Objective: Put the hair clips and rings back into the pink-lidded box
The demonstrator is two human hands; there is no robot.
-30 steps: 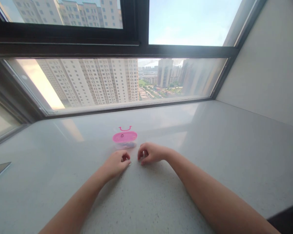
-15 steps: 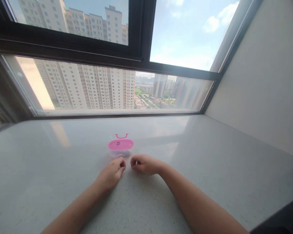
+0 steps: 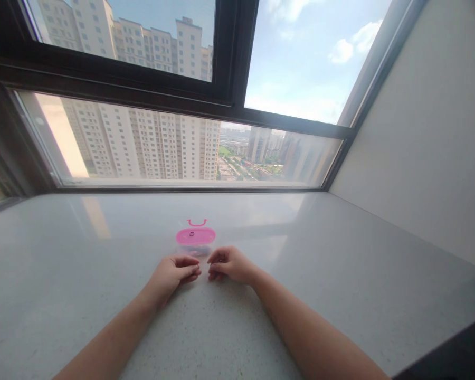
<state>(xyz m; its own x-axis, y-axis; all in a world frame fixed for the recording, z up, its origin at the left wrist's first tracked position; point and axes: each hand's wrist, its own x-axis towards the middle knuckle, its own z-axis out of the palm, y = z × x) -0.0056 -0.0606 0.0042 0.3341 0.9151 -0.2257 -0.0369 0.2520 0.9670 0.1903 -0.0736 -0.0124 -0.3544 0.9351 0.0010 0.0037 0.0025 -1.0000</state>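
Note:
Just past my hands stands a small oval box with a pink lid point(image 3: 201, 236) and a see-through body point(image 3: 193, 248); what lies inside is too blurred to name. A curved pink handle point(image 3: 198, 225) lies behind it, apart from the lid. My left hand point(image 3: 177, 274) is at the near left of the box, thumb and fingertips brought together. Facing it across a narrow gap, my right hand point(image 3: 231, 264) has its fingers curled toward the thumb in a pinch. Anything in either pinch is too small to make out.
Both forearms extend over a pale speckled sill point(image 3: 340, 295). A dark-framed window point(image 3: 182, 189) runs along the back, with tall buildings outside. A white wall point(image 3: 423, 158) borders the right side, and something dark point(image 3: 455, 353) fills the lower right corner.
My left hand has shifted slightly left and turned, its fingers now stretching toward the right hand. The right hand has risen a little, its fingers less tightly curled. The box has stayed put.

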